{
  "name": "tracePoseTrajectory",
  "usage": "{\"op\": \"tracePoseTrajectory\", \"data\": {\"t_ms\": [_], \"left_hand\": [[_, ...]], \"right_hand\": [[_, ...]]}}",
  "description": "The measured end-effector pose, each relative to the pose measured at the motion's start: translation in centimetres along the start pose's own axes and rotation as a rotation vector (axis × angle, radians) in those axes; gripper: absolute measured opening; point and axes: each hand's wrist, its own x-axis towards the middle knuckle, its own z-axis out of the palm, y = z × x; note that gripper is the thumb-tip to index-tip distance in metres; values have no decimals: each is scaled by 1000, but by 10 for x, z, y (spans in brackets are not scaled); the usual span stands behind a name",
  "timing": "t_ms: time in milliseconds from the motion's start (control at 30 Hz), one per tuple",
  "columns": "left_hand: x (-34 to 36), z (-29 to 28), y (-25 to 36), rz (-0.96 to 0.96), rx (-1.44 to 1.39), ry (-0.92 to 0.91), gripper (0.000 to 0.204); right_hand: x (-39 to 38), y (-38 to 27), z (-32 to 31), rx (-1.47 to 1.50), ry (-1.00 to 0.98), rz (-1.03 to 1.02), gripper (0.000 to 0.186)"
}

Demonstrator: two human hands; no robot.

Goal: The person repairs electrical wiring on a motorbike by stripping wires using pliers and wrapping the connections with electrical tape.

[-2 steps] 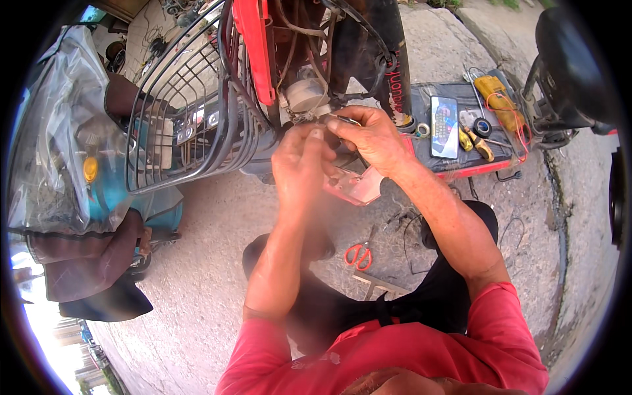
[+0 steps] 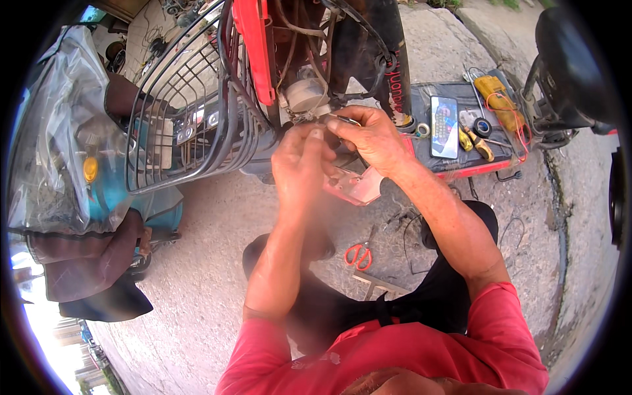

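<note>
My left hand (image 2: 297, 161) is raised in front of the scooter's opened front, its fingers drawn together at a spot I cannot see into. Close beside it, my right hand (image 2: 374, 139) pinches a thin, dark, shiny-tipped tool (image 2: 345, 120), its exact kind unclear. The fingertips of both hands nearly meet just below a round, dusty metal part (image 2: 307, 96) with wires hanging above it. A red and pale plastic panel (image 2: 357, 187) shows beneath my hands.
A black wire basket (image 2: 191, 118) stands left. At right, a footboard (image 2: 454, 169) carries a phone (image 2: 444, 126), yellow-handled pliers (image 2: 478, 141), a tape roll (image 2: 482, 126) and a yellow meter (image 2: 498, 99). Red-handled scissors (image 2: 359, 255) lie on the ground between my legs.
</note>
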Motion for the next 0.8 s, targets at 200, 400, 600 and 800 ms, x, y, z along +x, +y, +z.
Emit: {"op": "tracePoseTrajectory", "data": {"t_ms": [200,400,600,800], "left_hand": [[0,0,0,2,0,3,23],[0,0,0,1,-5,6,23],[-1,1,1,5,24,-1,21],[-1,-1,-3,12,19,-6,20]], "right_hand": [[0,-1,1,-12,8,17,28],[-4,-3,4,56,24,38,28],[-2,2,2,34,37,33,29],[-3,-1,5,24,55,42,32]]}}
